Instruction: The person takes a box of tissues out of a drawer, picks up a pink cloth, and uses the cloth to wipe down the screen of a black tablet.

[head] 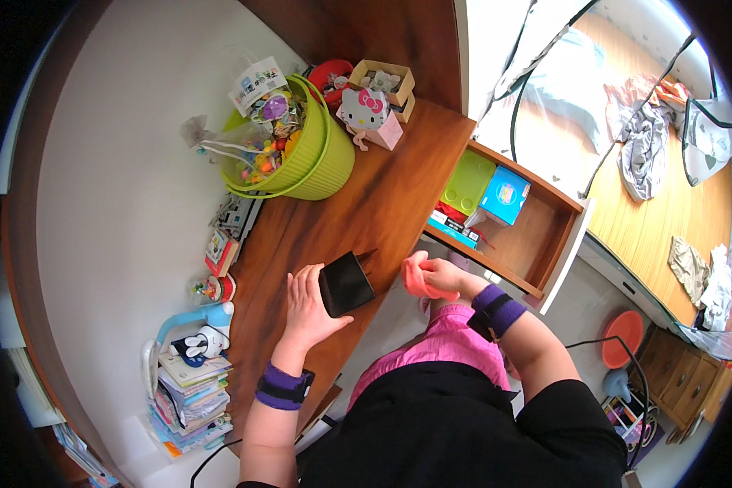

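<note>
My left hand [311,300] grips a small black box [346,284] at the desk's front edge. The fingers lie along its left side and the thumb reaches round its near corner. Its dark face shows no detail, so I cannot tell whether it is hollow. My right hand [444,276] holds a bunched coral-red cloth [417,277] just off the desk edge, to the right of the box and apart from it. Both wrists carry purple bands. Beneath the two hands runs the brown wooden desk top [293,235].
An open drawer [540,235] juts out on the right, holding a blue box [505,194] and a green tray [468,180]. Nested green buckets [332,165] of toys stand at the back beside a Hello Kitty box [369,119]. Stacked books [189,396] and a lamp [219,317] line the wall.
</note>
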